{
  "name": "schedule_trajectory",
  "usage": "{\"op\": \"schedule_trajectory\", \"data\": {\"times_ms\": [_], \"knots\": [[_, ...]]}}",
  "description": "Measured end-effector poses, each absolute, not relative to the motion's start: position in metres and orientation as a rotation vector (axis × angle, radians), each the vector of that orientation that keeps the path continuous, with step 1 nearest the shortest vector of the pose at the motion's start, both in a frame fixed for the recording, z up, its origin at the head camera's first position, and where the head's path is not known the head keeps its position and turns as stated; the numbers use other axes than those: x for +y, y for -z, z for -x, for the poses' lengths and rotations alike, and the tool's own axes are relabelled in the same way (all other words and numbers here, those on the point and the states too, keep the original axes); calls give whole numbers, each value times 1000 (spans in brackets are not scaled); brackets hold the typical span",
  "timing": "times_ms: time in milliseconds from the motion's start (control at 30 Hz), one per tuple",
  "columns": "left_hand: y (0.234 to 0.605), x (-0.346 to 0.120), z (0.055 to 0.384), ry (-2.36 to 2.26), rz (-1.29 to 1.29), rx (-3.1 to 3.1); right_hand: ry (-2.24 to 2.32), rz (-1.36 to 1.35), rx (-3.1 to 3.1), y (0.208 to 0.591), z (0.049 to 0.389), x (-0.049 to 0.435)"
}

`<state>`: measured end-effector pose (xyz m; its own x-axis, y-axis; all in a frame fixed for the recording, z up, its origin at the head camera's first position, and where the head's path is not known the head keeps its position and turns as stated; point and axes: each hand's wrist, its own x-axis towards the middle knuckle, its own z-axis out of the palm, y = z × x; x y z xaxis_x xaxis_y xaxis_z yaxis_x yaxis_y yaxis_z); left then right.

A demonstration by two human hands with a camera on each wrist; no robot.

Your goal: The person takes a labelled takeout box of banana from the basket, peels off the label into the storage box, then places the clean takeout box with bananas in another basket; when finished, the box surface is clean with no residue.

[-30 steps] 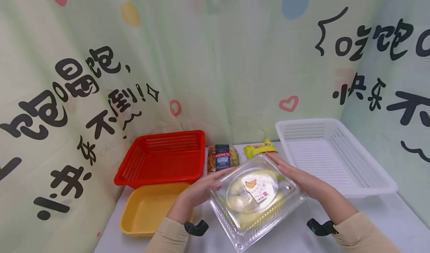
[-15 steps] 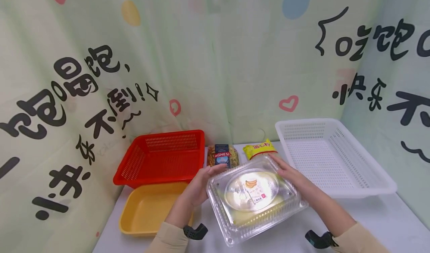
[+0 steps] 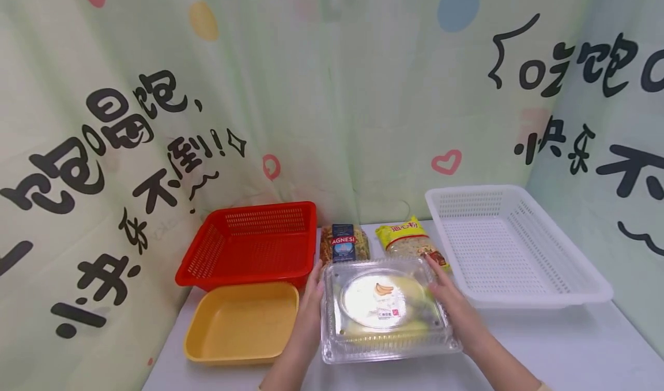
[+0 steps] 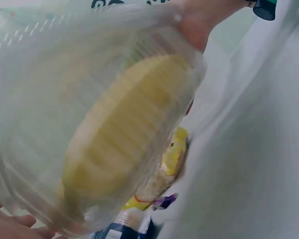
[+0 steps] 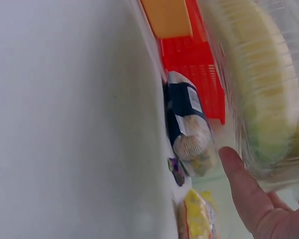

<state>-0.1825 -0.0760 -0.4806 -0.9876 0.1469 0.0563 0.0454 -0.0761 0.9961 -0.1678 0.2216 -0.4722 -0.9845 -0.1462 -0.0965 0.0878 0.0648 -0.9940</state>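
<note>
A clear plastic clamshell box [image 3: 384, 316] with a banana label on its lid is held up over the table, between my two hands. Through its ribbed wall shows a yellow banana [image 4: 129, 124], greener at one end in the right wrist view. My left hand [image 3: 309, 310] grips the box's left side. On the opposite side my right hand [image 3: 456, 310] holds it, fingers at the far right corner. Behind the box lie an Agnesi pasta bag [image 3: 343, 243] and a yellow-topped bag of pasta [image 3: 410, 242], its lower part overlapped by the box.
At the left stand a red basket [image 3: 249, 275] and, before it, a yellow tub [image 3: 197, 333]. A white basket [image 3: 581, 290] is at the right. Both wrist views show a small purple packet [image 5: 177, 172] near the pasta bags. A printed curtain [image 3: 332, 120] hangs behind.
The box has turned from slanted to nearly square with the table edge, its near corner swinging up and left. Both hands turned with it, and more of the yellow-topped bag shows.
</note>
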Motion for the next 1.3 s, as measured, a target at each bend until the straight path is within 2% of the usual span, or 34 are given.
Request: {"op": "schedule_trajectory", "data": {"times_ms": [600,1033,1300], "knots": [[518,-75,180,-2246,-41,1927,1901,-29,2357,506,165,206],[541,-77,188,-2256,-63,1906,1811,-119,2368,523,178,205],[549,-79,191,-2242,-56,1918,1755,-82,2416,526,181,208]]}}
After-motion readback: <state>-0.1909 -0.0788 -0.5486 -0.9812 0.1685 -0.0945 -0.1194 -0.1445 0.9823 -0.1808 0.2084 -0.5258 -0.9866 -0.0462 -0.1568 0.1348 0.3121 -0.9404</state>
